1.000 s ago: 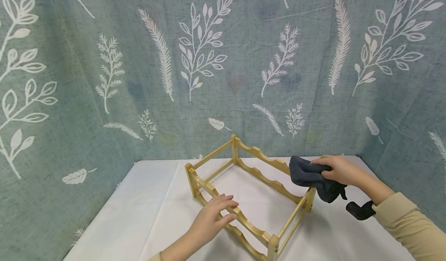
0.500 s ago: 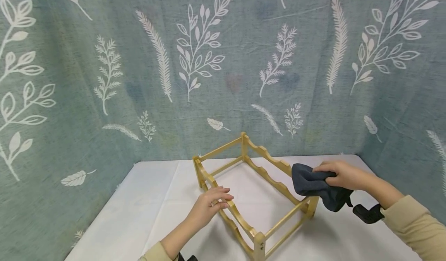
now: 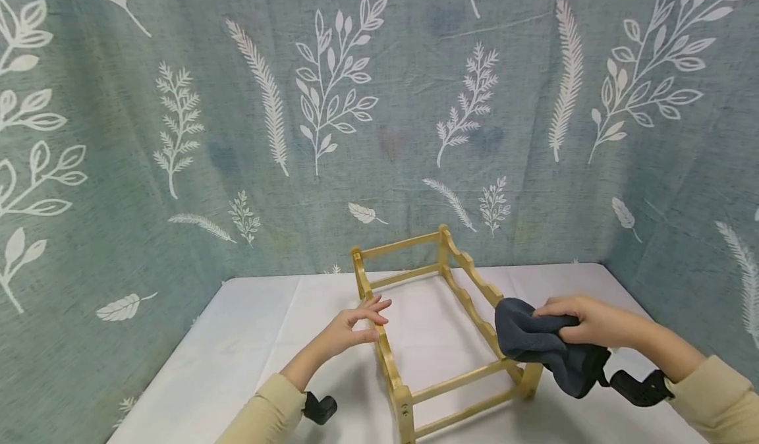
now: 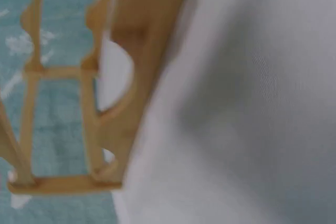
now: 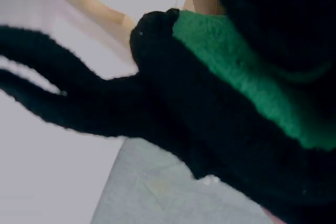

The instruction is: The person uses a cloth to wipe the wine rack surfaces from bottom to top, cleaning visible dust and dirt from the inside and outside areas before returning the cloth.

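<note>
A light wooden wine rack (image 3: pixel 456 381) with scalloped side rails stands on the white table in the head view. My left hand (image 3: pixel 345 331) is at its left rail, thumb and index finger meeting across the wood with the other fingers lifted. In my right hand (image 3: pixel 595 322) I grip a bunched dark navy cloth (image 3: pixel 528 338), which overlaps the rack's right rail and near right corner. Up close in the right wrist view, the cloth (image 5: pixel 178 93) looks black and fuzzy with a green part and a loop. The left wrist view holds the rack (image 4: pixel 157 19) but no fingers.
A white cloth covers the table (image 3: pixel 255 338). Behind and to both sides hangs a grey-green curtain (image 3: pixel 391 134) printed with white leaves. Black wrist cameras are strapped below the left sleeve (image 3: pixel 320 408) and the right sleeve (image 3: pixel 640 388).
The rack has turned clockwise: its far end shifted right, its near left post left. My left hand moved farther away; my right hand came nearer with the cloth.
</note>
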### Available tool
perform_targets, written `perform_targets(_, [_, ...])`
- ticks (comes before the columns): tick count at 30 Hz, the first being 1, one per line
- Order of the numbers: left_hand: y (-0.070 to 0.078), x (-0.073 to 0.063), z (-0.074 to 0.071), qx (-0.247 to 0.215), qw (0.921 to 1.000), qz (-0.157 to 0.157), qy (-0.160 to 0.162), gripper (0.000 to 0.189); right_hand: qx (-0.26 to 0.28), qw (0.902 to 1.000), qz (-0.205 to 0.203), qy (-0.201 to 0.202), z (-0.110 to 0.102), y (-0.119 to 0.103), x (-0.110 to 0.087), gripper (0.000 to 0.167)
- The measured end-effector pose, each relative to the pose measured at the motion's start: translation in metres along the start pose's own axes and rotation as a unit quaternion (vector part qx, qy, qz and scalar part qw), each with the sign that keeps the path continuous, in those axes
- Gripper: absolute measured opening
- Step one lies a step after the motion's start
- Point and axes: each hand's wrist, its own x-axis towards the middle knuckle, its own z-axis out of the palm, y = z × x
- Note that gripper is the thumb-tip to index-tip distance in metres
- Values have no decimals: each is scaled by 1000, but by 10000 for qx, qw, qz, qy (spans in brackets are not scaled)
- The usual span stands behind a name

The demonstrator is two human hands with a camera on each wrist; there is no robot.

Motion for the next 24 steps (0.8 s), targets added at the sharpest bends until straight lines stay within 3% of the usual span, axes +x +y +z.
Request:
perform_targets(3, [-6,6,-4,-30,9999,149,38,26,-135,9999,78,-24,4,-6,-1,36])
perform_targets(8, [-10,15,-11,220,9996,115,152,30,-531,9977,410,7,11,-19,-3,32])
perform_targets(14, [-9,24,-17,928,9954,8,221,32,-865,9889,1208,-22,20,-36,0,35])
perform_targets(17, [-6,28,-18,1624,9861,53,337,33,-1028,9843,1436,40,24,-41,2,37])
perform_targets(20, [-2,30,-17,2332,9715,-75,411,35,-1037,9819,1574,175,29,-45,3,38])
perform_targets(24, [17,23,-13,2957,9546,-309,188,43,-1099,9789,1636,534,36,-48,1,38])
